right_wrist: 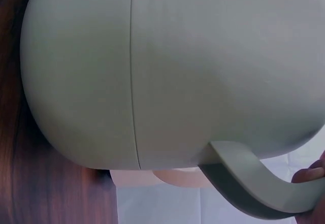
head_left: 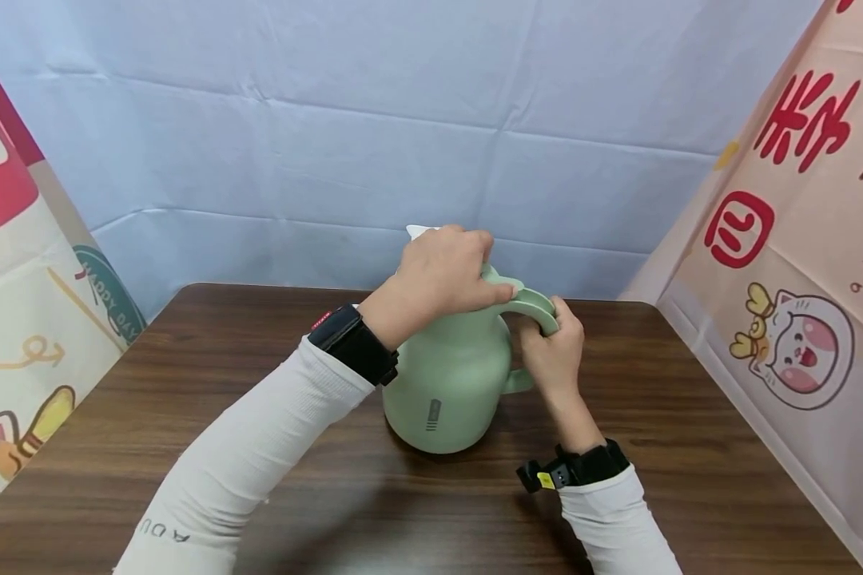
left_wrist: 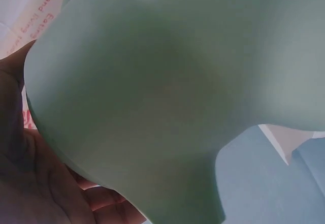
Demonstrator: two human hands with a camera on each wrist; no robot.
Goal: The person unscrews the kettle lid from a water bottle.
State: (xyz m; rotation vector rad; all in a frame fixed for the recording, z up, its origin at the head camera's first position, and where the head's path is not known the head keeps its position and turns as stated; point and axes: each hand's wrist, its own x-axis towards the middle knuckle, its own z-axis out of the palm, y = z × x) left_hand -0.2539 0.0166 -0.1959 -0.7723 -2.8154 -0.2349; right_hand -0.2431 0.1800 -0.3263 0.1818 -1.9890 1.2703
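A light green thermos jug stands upright on the wooden table, with a small dark printed mark low on its front. Over its top lies my left hand, gripping the lid area, the thumb pointing toward the handle. My right hand holds the jug's curved handle near its upper end. The lid is mostly hidden under the left hand. Close up in the right wrist view, the jug body shows a thin seam and the lower part of the handle. In the left wrist view, the left palm borders the green surface.
Behind the jug, a white pointed piece shows above the left hand. The brown table ends at a pale blue cloth backdrop. Printed sheets hang at the left and right.
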